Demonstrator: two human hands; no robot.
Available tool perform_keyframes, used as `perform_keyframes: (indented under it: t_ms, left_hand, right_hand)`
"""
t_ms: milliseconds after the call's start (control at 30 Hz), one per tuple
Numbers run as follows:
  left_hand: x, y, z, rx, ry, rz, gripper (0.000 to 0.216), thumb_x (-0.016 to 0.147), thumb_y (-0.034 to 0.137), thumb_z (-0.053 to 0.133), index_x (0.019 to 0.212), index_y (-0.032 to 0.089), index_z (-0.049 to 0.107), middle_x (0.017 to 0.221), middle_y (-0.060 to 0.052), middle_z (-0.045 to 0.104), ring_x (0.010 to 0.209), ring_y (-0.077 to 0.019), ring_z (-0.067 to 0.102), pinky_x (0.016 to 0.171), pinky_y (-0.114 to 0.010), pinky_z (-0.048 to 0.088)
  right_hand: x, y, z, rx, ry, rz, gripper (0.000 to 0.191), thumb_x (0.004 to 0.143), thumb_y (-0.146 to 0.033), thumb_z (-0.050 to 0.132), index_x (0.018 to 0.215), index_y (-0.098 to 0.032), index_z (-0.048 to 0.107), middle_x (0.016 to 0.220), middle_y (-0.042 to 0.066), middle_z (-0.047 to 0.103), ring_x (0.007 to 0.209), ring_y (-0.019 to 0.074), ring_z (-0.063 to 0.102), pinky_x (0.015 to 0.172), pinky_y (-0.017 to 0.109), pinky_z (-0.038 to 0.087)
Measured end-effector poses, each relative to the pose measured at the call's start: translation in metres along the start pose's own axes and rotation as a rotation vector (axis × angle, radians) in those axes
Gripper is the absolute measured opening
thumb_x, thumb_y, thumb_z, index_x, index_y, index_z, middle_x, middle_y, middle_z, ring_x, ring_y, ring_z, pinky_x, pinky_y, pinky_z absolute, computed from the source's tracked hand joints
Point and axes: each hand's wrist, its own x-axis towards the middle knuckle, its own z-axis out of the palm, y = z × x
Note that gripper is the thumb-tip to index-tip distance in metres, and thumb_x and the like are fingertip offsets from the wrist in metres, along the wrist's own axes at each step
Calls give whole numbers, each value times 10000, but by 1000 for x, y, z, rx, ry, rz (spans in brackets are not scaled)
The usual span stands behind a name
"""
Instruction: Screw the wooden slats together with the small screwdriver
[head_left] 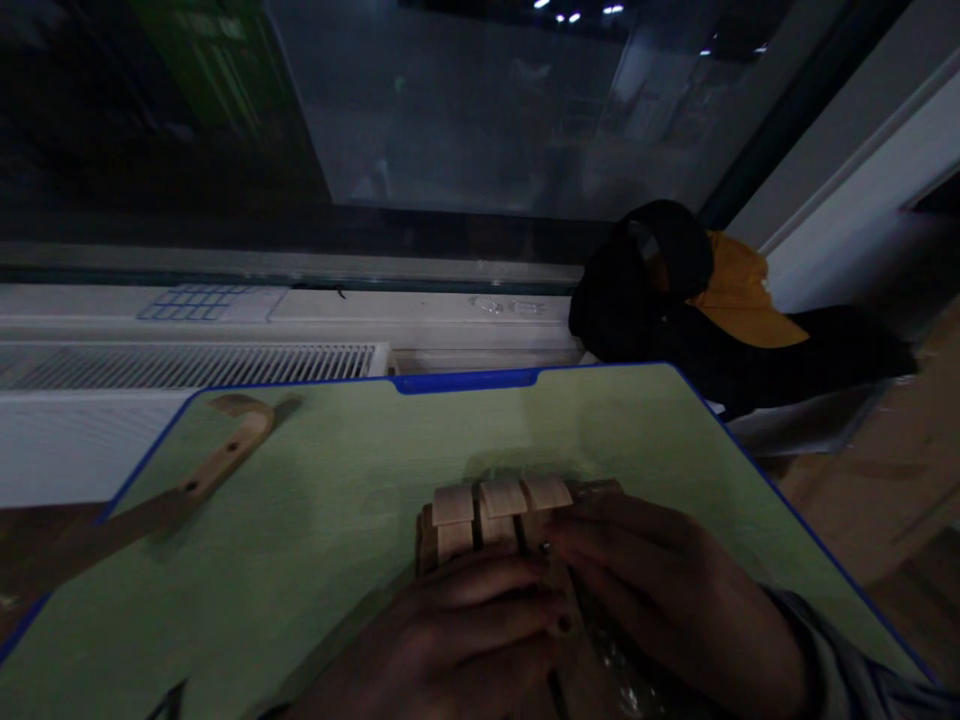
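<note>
Right under the fingers lie three wooden strips, side by side with narrow dark gaps between them, their far ends curling over just beyond the fingertips. They rest on a darker wooden piece that peeks out past the fingers on the left side. The left hand is laid across the strips, its fingers close together and reaching to the rightmost one; from here I can't tell whether they grip or only press. The right hand comes in from the other side, fingers bunched narrow, tips on that same rightmost strip near a small shiny spot; whether they pinch anything I can't make out. Just beside the left fingertips there's a dark round hole in the wood, and below the right fingers some clear, glinting material.

Well to the left of the fingers, a hook-ended wooden strip with two holes lies slantwise, crossing the edge of the pale green tabletop. Beyond the fingertips runs the table's blue rim, then a white radiator farther left, and a sheet with a blue grid on the sill. Far off to the right of the fingers sit a yellow cap and dark items in a heap, below a big dark window.
</note>
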Motion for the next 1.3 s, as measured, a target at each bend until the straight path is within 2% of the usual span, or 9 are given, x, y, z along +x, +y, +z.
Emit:
perform_keyframes:
  t_ms: [333, 533, 700, 933, 1300]
  left_hand:
    - [3, 1, 2, -13, 58, 10, 281, 961, 217, 400, 1076, 133, 642, 1175, -32, 661, 1165, -117, 543, 998, -195, 426]
    - [0, 3, 1, -22, 46, -41, 260, 926, 180, 455, 1123, 170, 625, 1204, -30, 642, 1175, -120, 535, 998, -206, 429]
    - [1, 1, 4, -58, 72, -27, 270, 949, 202, 419, 1112, 185, 633, 1155, -27, 670, 1136, -129, 569, 975, -218, 460]
    - [-1, -4, 15, -127, 140, -64, 266, 946, 198, 425, 1121, 211, 625, 1151, -11, 669, 1104, -130, 589, 944, -234, 495]
    - [1, -7, 14, -97, 116, 15, 280, 950, 176, 396, 1152, 183, 589, 1148, -31, 664, 1132, -143, 572, 967, -256, 482]
  right_hand:
    - [0, 2, 1, -9, -23, -15, 182, 902, -147, 463, 997, -181, 614, 902, 44, 676, 797, 153, 618, 696, 279, 513]
    - [1, 1, 1, -20, -37, -22, 179, 911, -163, 453, 986, -183, 615, 897, 47, 675, 777, 153, 614, 677, 278, 507]
    - [0, 0, 0, -19, -43, -20, 177, 900, -156, 469, 998, -184, 614, 899, 45, 666, 780, 161, 601, 681, 289, 503]
    - [-2, 3, 2, -12, -147, 30, 151, 882, -130, 493, 960, -202, 601, 901, 23, 644, 793, 163, 571, 708, 298, 486]
    - [-1, 2, 4, -22, -223, 51, 81, 859, -140, 547, 892, -206, 580, 909, 7, 611, 830, 161, 538, 708, 281, 457]
